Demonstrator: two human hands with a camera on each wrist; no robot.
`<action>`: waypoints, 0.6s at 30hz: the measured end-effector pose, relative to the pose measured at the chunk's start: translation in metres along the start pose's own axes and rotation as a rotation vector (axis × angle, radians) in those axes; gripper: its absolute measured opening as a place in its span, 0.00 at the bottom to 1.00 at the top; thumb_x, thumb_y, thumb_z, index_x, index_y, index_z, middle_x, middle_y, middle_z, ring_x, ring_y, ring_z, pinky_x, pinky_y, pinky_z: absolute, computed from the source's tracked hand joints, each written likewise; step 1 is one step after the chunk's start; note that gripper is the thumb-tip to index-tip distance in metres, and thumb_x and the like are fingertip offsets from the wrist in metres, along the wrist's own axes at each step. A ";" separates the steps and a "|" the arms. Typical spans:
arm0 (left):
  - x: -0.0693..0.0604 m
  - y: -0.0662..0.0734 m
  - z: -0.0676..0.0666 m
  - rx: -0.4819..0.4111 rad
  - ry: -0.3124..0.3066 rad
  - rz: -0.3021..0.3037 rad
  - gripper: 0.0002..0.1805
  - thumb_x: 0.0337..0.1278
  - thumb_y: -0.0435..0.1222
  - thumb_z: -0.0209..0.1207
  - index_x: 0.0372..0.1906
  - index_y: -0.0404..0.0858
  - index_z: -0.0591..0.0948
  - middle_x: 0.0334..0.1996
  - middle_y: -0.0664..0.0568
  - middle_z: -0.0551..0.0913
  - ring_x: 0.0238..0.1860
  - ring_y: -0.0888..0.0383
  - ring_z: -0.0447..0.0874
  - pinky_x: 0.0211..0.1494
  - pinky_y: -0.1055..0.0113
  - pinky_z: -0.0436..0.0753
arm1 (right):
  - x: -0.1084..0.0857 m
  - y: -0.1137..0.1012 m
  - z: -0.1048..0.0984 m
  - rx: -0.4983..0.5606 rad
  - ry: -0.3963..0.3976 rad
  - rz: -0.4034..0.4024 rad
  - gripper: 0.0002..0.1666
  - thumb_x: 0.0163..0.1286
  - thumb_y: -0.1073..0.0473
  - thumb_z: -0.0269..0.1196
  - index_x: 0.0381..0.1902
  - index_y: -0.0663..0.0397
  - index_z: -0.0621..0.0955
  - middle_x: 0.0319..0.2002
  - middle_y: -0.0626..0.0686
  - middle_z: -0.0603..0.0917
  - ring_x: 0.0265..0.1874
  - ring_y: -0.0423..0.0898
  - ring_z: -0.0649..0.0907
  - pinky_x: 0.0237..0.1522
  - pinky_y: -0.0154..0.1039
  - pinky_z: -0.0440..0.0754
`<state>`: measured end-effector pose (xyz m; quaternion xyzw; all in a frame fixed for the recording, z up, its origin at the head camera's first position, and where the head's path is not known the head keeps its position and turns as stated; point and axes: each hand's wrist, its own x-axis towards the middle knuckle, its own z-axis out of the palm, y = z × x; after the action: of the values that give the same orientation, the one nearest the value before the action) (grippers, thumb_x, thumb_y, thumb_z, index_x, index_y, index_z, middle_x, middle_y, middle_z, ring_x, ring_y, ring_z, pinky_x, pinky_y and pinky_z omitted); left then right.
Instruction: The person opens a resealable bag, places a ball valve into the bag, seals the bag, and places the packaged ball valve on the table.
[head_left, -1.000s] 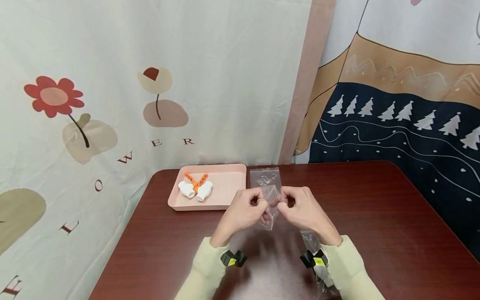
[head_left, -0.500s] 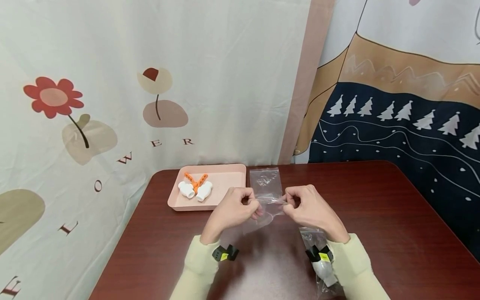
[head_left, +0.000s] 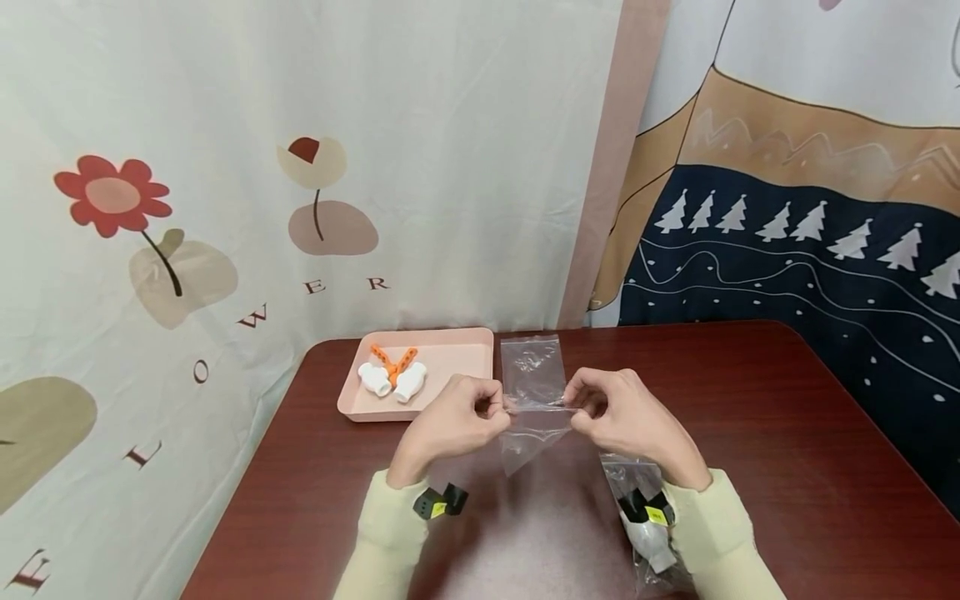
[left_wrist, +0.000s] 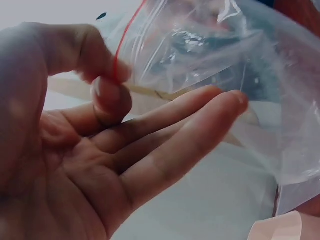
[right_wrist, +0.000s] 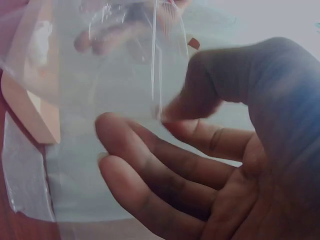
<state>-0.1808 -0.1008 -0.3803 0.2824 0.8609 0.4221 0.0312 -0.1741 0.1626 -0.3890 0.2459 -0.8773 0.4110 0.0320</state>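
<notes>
Between the two hands a clear plastic bag [head_left: 534,423] hangs stretched over the table. My left hand [head_left: 459,417] pinches one end of its top edge between thumb and index finger; in the left wrist view the bag [left_wrist: 200,50] has a red line along the zip, and the other fingers of the left hand [left_wrist: 120,130] extend loosely. The opposite end is pinched by my right hand [head_left: 626,417]. In the right wrist view that hand [right_wrist: 215,135] grips the zip strip of the bag [right_wrist: 125,65] at thumb and fingertip.
A pink tray [head_left: 457,358] at the back left holds two white pieces [head_left: 410,382] and an orange part [head_left: 393,367]. Another clear bag [head_left: 532,364] lies flat beside the tray. Near the right wrist rests a clear bag with a white object [head_left: 649,542] inside.
Both hands have moved apart, the left one leftward and the right one slightly rightward, and the bag's top edge has been drawn straight between them.
</notes>
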 end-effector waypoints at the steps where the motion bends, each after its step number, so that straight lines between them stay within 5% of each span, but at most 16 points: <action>1: 0.000 0.001 0.002 0.009 0.016 0.013 0.12 0.48 0.29 0.55 0.18 0.46 0.69 0.21 0.61 0.80 0.27 0.69 0.77 0.32 0.75 0.71 | 0.000 0.000 0.001 0.003 0.012 0.010 0.15 0.57 0.70 0.60 0.34 0.43 0.83 0.26 0.41 0.84 0.23 0.37 0.81 0.27 0.34 0.80; 9: 0.005 0.006 0.017 0.013 0.078 0.014 0.11 0.50 0.31 0.57 0.19 0.46 0.71 0.17 0.64 0.70 0.22 0.70 0.66 0.27 0.75 0.65 | 0.006 0.001 0.008 -0.006 0.143 0.071 0.08 0.58 0.68 0.66 0.33 0.49 0.84 0.25 0.45 0.82 0.24 0.40 0.80 0.30 0.32 0.80; 18: 0.006 0.002 0.013 0.055 0.105 -0.028 0.12 0.48 0.30 0.56 0.17 0.46 0.69 0.18 0.64 0.74 0.26 0.71 0.74 0.31 0.75 0.69 | 0.003 0.007 -0.002 0.045 0.042 0.102 0.13 0.60 0.69 0.70 0.40 0.47 0.88 0.30 0.46 0.86 0.29 0.42 0.82 0.33 0.34 0.82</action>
<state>-0.1810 -0.0872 -0.3862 0.2486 0.8764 0.4123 -0.0159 -0.1796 0.1667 -0.3915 0.1930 -0.8783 0.4367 0.0238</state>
